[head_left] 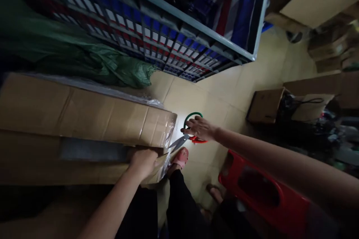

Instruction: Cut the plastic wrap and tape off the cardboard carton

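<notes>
A large cardboard box (84, 115) wrapped in clear plastic lies in front of me at the left. My left hand (143, 161) is closed on the box's near end, gripping the edge by the open seam. My right hand (199, 128) reaches out over the floor and grips red-handled scissors (182, 141). Their metal blades point left, toward the corner of the box. A green ring-shaped thing (193, 115) lies on the floor just behind that hand.
A red plastic stool (260, 190) stands at the lower right beside my legs and sandalled feet (181, 158). A metal rack (174, 26) with striped bags fills the top. A green sack (98, 59) lies behind the box. Open cartons (266, 104) clutter the right.
</notes>
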Tool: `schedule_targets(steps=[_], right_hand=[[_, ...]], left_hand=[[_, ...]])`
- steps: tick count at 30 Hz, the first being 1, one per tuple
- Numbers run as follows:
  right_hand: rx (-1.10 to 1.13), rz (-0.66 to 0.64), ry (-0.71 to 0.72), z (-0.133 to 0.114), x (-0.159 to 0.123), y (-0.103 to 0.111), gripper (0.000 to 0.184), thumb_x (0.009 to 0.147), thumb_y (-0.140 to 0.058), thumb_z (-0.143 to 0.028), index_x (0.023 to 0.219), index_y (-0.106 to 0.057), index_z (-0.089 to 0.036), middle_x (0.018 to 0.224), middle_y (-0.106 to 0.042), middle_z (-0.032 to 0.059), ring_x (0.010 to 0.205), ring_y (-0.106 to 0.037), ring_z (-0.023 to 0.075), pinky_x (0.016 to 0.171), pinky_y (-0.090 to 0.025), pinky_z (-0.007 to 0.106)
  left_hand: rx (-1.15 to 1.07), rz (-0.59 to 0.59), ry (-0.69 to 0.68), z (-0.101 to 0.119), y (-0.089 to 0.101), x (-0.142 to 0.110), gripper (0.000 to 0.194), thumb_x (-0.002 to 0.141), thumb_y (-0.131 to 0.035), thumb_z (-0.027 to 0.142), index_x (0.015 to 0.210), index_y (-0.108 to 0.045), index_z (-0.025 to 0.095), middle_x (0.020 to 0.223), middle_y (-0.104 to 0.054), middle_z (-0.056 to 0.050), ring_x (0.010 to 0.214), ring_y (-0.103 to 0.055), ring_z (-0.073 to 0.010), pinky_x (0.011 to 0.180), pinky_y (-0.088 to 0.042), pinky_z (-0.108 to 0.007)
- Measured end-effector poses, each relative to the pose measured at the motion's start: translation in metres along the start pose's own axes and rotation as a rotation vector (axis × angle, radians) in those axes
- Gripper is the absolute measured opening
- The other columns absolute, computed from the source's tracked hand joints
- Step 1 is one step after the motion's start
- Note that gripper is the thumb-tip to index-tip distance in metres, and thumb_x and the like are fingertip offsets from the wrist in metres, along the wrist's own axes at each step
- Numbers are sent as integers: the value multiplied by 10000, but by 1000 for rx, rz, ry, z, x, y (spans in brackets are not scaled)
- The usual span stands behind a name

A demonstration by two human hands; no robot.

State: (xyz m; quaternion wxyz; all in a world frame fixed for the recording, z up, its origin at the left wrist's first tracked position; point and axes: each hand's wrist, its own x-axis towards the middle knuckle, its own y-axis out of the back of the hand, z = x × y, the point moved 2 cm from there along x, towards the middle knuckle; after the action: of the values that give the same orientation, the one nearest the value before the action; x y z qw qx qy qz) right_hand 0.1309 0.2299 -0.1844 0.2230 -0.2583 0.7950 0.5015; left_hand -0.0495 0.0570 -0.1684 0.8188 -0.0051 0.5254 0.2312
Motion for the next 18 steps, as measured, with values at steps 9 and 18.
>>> schedule_targets(steps=[9, 18], right_hand=[[-121, 57, 188, -23, 38, -18, 384, 880, -464, -238, 1264, -459, -224, 1201, -505, 125, 1015, -502, 281, 757, -377, 411], [-110, 76, 90, -56, 36, -31, 302, 911, -319, -115, 1075, -547, -226, 1003, -575, 74, 869, -582, 227, 635, -386, 348]], left_hand=[[93, 17, 143, 13, -32, -30, 308, 958, -289, 249, 907, -590, 213, 870, -695, -38, 857, -662, -260, 701, -453, -369], [177, 30, 135, 11, -35, -28, 325, 963, -274, 289, 953, -592, 224, 942, -703, -34, 882, -661, -249, 709, -446, -353]])
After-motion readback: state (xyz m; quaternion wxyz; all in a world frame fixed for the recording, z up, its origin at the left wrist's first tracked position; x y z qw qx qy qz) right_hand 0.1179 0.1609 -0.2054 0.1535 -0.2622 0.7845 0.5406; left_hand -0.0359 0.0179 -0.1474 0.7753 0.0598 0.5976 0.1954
